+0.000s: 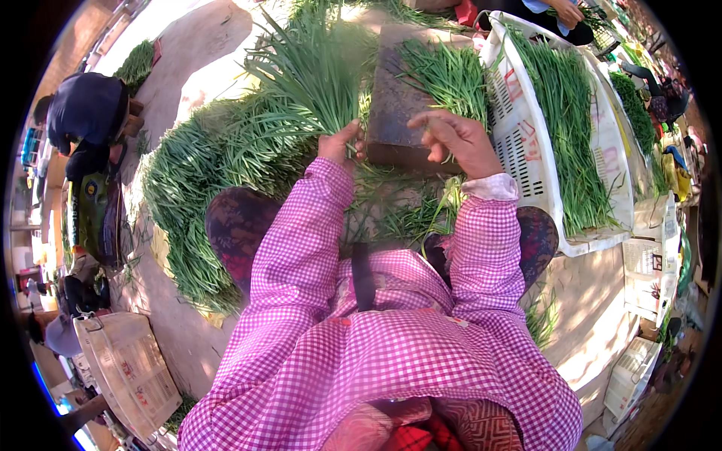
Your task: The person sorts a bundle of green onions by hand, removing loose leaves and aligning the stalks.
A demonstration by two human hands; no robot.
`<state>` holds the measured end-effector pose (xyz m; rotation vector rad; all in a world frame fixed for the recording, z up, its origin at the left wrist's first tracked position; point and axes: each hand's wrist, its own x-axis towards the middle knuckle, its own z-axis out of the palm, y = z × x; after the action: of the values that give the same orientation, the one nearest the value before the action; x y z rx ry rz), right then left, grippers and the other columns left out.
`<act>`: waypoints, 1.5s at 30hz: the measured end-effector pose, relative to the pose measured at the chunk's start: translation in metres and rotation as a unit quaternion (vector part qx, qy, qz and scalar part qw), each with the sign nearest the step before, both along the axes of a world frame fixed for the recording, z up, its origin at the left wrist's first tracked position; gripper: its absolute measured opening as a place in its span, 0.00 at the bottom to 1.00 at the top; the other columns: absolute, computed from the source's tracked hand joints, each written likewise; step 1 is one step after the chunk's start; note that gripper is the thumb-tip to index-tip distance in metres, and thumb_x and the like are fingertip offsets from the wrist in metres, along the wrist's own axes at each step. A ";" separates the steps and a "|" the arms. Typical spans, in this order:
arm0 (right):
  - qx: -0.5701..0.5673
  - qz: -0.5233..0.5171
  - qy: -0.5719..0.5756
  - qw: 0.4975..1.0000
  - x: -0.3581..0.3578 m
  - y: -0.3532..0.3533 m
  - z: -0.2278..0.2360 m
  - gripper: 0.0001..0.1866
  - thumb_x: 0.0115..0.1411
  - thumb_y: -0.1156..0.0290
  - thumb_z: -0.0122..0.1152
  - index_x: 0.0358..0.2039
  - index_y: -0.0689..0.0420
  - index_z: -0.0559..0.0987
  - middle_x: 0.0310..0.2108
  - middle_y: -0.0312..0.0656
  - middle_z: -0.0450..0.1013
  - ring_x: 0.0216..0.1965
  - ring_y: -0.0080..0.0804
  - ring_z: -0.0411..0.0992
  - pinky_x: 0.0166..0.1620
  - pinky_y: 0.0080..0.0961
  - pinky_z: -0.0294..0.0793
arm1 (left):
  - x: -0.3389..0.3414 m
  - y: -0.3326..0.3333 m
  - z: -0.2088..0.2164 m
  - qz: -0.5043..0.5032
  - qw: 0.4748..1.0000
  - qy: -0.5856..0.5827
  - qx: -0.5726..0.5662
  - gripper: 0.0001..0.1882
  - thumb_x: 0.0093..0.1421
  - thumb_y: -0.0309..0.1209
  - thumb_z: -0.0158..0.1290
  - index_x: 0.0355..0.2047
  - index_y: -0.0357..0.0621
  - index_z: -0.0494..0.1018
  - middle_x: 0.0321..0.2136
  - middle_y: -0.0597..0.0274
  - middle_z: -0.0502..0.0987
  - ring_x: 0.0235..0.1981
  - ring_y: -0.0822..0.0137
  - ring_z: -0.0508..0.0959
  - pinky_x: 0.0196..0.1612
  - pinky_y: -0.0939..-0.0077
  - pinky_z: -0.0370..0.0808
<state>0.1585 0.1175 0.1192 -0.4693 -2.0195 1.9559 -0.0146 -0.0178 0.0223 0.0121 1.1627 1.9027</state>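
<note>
My left hand (342, 143) is closed round the lower ends of a bunch of long green chives (320, 75), whose leaves fan up and away from me, slightly blurred. My right hand (459, 141) hovers by the near right corner of a dark block-like stand (398, 128), its index finger stretched left and the thumb apart; I see nothing held in it. A smaller pile of cut chives (451, 75) lies on the stand's right part. Below my right hand hang or lie pale yellowish leaf scraps (451, 199); which, I cannot tell.
A large chive heap (218, 165) spreads on the ground at my left. At my right stands a white slatted crate (526, 154) filled with chives. Loose trimmings (410, 222) lie between my knees. Another person (86, 113) bends at the far left; an overturned-looking crate (131, 368) stands lower left.
</note>
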 end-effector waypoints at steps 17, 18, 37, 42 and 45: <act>0.322 -0.253 0.025 0.912 -0.039 -0.009 -0.054 0.15 0.54 0.68 0.60 0.44 0.48 0.76 0.19 0.36 0.71 0.20 0.25 0.70 0.25 0.24 0.68 | 0.046 0.012 0.001 -0.174 0.982 0.039 -0.059 0.12 0.51 0.33 0.61 0.29 0.47 0.67 0.14 0.69 0.66 0.08 0.77 0.59 0.09 0.83 0.51; 0.351 -0.254 -0.015 0.901 -0.039 -0.012 -0.052 0.15 0.54 0.66 0.60 0.44 0.47 0.76 0.19 0.37 0.72 0.21 0.29 0.71 0.26 0.26 0.69 | 0.047 0.012 0.000 -0.180 0.981 0.046 -0.061 0.12 0.51 0.33 0.61 0.29 0.47 0.67 0.14 0.69 0.66 0.08 0.77 0.59 0.09 0.83 0.51; -0.155 -0.409 0.147 0.887 -0.007 0.043 -0.051 0.07 0.60 0.71 0.54 0.36 0.61 0.73 0.19 0.34 0.65 0.11 0.17 0.62 0.15 0.19 0.70 | 0.023 0.001 0.009 -0.197 0.975 -0.063 0.080 0.08 0.62 0.34 0.48 0.27 0.48 0.64 0.16 0.69 0.62 0.11 0.79 0.56 0.11 0.86 0.51; -0.162 -0.374 0.112 0.906 -0.014 0.044 -0.062 0.09 0.60 0.72 0.52 0.41 0.60 0.73 0.21 0.36 0.66 0.11 0.19 0.63 0.15 0.21 0.71 | 0.025 0.001 0.010 -0.211 0.963 -0.112 0.127 0.08 0.58 0.33 0.53 0.27 0.46 0.67 0.13 0.70 0.64 0.09 0.79 0.57 0.10 0.86 0.51; -0.127 -0.415 0.189 0.881 -0.012 0.046 -0.058 0.11 0.61 0.73 0.49 0.44 0.59 0.72 0.20 0.35 0.65 0.11 0.19 0.63 0.15 0.20 0.69 | 0.024 -0.001 0.010 -0.232 0.960 -0.100 0.123 0.08 0.57 0.33 0.53 0.26 0.46 0.67 0.13 0.70 0.64 0.09 0.79 0.57 0.10 0.86 0.51</act>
<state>0.1466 0.1637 0.0614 -0.7790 -1.0453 1.5749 0.0090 -0.0184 0.0324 0.2064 0.7056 1.5727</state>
